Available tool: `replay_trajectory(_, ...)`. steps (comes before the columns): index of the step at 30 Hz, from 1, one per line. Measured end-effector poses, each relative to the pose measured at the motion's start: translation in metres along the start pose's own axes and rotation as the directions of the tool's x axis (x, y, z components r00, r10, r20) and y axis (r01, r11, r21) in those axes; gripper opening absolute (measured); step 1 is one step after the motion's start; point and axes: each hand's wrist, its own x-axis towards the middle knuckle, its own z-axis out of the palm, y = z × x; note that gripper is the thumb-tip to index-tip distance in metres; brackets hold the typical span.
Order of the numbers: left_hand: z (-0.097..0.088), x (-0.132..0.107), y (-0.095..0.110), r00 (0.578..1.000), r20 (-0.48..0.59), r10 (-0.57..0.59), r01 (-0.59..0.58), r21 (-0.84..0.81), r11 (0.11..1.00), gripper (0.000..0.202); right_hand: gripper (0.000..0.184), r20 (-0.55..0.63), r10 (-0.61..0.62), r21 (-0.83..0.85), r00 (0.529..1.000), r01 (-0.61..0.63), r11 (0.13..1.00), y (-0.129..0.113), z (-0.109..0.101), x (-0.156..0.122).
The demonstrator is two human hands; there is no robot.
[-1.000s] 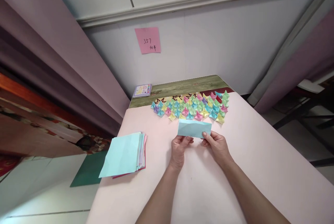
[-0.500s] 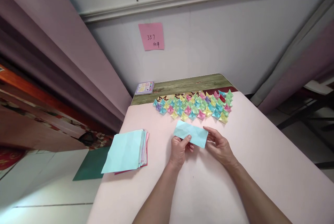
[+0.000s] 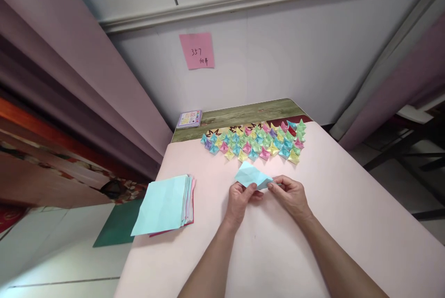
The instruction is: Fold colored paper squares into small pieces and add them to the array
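Note:
A light blue sheet of origami paper is held up over the pink-covered table, with its right end folded to a point. My left hand pinches its lower edge, thumb in front and fingers behind. At the right tip, my right hand grips the paper between thumb and fingers. Just beyond the hands lie rows of small folded paper pieces in blue, green, yellow, pink and purple.
A stack of coloured paper sheets, light blue on top, lies at the table's left edge. Small printed cards sit at the back left corner. A pink note is stuck on the wall behind the table.
The paper was a flat rectangle and now has its right end folded into a point. My right hand has closed on that end; the left hand keeps its hold.

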Motion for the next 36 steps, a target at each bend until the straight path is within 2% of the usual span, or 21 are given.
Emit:
replay_trajectory(2,0.001,0.001,-0.002,1.000,-0.021,0.008,-0.008,0.017,1.000,0.040,0.030,-0.010,0.035,-0.008,0.999,-0.035,0.999,0.000,0.003,-0.001)
replay_trajectory(5,0.001,0.003,-0.006,0.999,-0.046,0.017,-0.014,0.053,0.998,0.035,0.036,0.020,0.067,0.093,0.998,-0.069,0.993,-0.002,0.005,-0.001)
replay_trajectory(8,0.001,0.003,-0.008,1.000,0.011,0.022,-0.023,0.096,0.995,0.033,0.053,0.139,0.139,0.179,0.981,-0.163,0.970,-0.005,0.005,0.000)
replay_trajectory(11,0.000,0.002,-0.007,0.998,0.064,0.019,-0.026,0.099,0.995,0.033,0.038,0.271,0.205,0.192,0.941,-0.261,0.946,-0.007,0.002,0.001)
replay_trajectory(13,0.001,0.001,-0.004,0.997,0.059,0.041,-0.044,0.057,0.997,0.033,0.034,0.294,0.215,0.202,0.931,-0.280,0.938,-0.008,0.000,0.001)
replay_trajectory(17,0.002,0.002,0.001,0.995,-0.022,0.095,-0.097,-0.115,0.989,0.028,0.035,0.318,0.219,0.168,0.923,-0.282,0.945,-0.011,-0.001,0.001)
replay_trajectory(21,0.002,0.004,0.003,0.999,-0.042,0.023,-0.033,-0.273,0.962,0.030,0.035,0.394,0.198,0.132,0.897,-0.268,0.954,-0.013,-0.002,0.000)
replay_trajectory(24,0.001,0.004,0.006,0.999,0.005,-0.032,0.032,-0.346,0.938,0.032,0.033,0.379,0.170,0.162,0.910,-0.246,0.956,-0.013,-0.003,0.000)
replay_trajectory(28,0.000,0.003,0.008,0.996,0.072,-0.047,0.071,-0.386,0.920,0.034,0.031,0.316,0.144,0.215,0.938,-0.218,0.952,-0.012,-0.005,0.001)
replay_trajectory(33,0.002,0.003,0.003,0.998,0.045,-0.053,0.067,-0.401,0.914,0.039,0.030,0.337,0.132,0.170,0.932,-0.198,0.965,-0.013,-0.005,-0.001)
replay_trajectory(36,0.006,0.002,-0.002,0.999,-0.049,-0.018,0.002,-0.303,0.953,0.044,0.032,0.313,0.120,0.130,0.942,-0.168,0.977,-0.012,-0.003,-0.002)
